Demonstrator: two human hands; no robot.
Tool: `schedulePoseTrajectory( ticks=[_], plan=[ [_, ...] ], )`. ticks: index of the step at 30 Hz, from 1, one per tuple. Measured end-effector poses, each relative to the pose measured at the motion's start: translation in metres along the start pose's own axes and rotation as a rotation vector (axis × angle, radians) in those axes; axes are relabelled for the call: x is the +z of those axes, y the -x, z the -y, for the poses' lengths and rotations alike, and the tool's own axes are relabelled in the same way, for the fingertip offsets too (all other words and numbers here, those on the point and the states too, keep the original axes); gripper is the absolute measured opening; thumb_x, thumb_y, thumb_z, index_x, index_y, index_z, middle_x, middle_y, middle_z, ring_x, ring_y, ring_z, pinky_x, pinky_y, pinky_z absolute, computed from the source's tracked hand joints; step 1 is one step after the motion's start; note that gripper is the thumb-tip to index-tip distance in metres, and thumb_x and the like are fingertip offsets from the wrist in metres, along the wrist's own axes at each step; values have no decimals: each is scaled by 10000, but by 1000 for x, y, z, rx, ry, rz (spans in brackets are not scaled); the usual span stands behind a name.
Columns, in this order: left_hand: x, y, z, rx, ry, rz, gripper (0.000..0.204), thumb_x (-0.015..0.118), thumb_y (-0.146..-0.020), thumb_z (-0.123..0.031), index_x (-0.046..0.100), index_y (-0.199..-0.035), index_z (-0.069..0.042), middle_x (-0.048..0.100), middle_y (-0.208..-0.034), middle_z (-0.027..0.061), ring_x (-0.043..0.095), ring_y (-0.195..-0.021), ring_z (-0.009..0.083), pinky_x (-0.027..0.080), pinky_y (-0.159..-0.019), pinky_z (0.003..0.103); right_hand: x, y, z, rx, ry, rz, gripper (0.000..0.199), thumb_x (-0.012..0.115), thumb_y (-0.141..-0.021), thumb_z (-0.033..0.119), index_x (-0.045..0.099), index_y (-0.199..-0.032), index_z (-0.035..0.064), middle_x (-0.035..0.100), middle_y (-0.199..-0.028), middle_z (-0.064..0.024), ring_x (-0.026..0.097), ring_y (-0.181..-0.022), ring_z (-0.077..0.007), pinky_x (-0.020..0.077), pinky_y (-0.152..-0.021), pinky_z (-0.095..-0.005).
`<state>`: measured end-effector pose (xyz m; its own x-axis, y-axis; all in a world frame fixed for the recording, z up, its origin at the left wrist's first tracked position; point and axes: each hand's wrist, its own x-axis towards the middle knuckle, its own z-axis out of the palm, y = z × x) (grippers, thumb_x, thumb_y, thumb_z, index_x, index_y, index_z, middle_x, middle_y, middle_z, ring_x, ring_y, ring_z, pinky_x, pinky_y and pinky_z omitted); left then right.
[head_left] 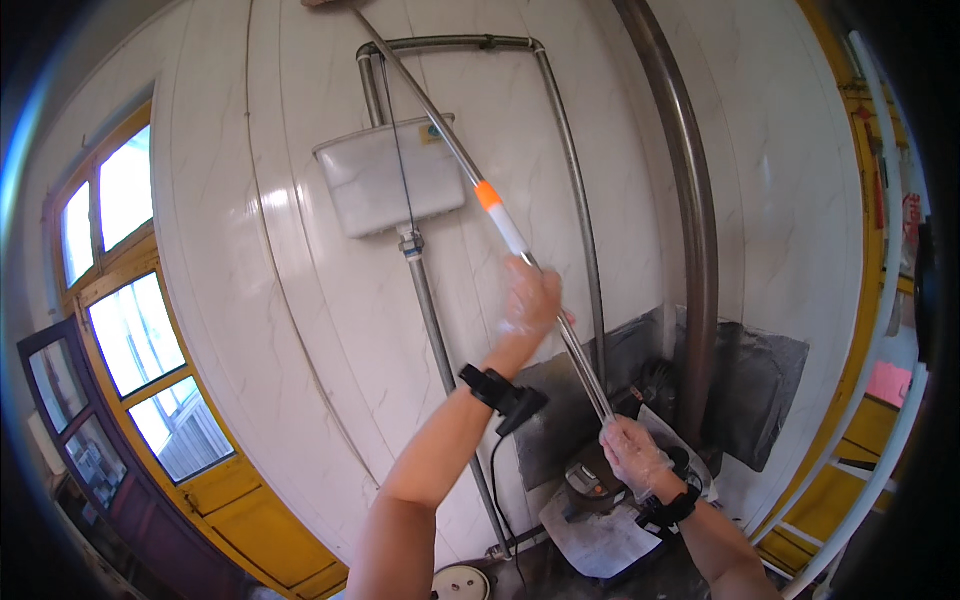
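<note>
A long metal pole [450, 137] with an orange band and a white sleeve slants from lower right to upper left across the wall. Its brownish head [330, 3] is cut off by the top edge, so its kind cannot be made out. My left hand [533, 298], in a clear plastic glove, wraps round the pole just below the white sleeve. Lower down, near the pole's bottom end, my gloved right hand [637, 455] is closed around it. Black straps circle both wrists. Behind the pole, a whitish water tank [385, 180] hangs on the marbled wall panels.
Thin metal pipes [572, 150] run around the tank. A thick brown pipe [690, 170] rises at right. Below stands a dark, stove-like object with paper sheets [605, 540] and a small device [583, 478]. A yellow door [255, 505] is left; a white frame [888, 190] is right.
</note>
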<state>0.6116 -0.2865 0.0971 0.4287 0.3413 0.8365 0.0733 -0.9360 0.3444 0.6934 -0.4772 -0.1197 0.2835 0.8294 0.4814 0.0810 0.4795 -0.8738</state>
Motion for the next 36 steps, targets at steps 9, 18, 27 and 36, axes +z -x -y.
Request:
schedulePoseTrajectory(
  ticks=[9, 18, 27, 36],
  plan=[
    [27, -50, -11, -290, -12, -131, 404, 552, -840, -177, 345, -1108, 44, 588, -902, 287, 622, -842, 447, 514, -714, 522, -8, -30, 8, -136, 395, -152, 294, 496, -984, 313, 532, -886, 38, 479, -698, -91, 465, -631, -222, 397, -577, -354],
    [-105, -205, -67, 128, -1138, 72, 122, 759, -694, -269, 733, -761, -169, 703, -772, 83, 678, -792, 260, 465, -695, 364, 50, -171, 181, -198, 556, -134, 336, 437, -998, 308, 496, -888, -4, 571, -700, -216, 575, -658, -420, 451, -607, -471],
    [9, -95, 18, -118, -668, 178, 218, 537, -876, -180, 555, -989, 6, 649, -854, 177, 660, -765, 308, 437, -769, 431, -25, -82, -7, -279, 744, -176, 401, 403, -999, 412, 495, -961, 23, 573, -705, -228, 576, -661, -439, 457, -578, -458],
    [108, -14, 12, -17, -645, 199, 441, 508, -912, -176, 335, -1218, 91, 609, -978, 313, 660, -849, 401, 542, -726, 469, -75, -9, -60, 75, 758, -265, 363, 447, -975, 352, 512, -956, -4, 597, -719, -263, 601, -730, -469, 457, -627, -518]
  ],
)
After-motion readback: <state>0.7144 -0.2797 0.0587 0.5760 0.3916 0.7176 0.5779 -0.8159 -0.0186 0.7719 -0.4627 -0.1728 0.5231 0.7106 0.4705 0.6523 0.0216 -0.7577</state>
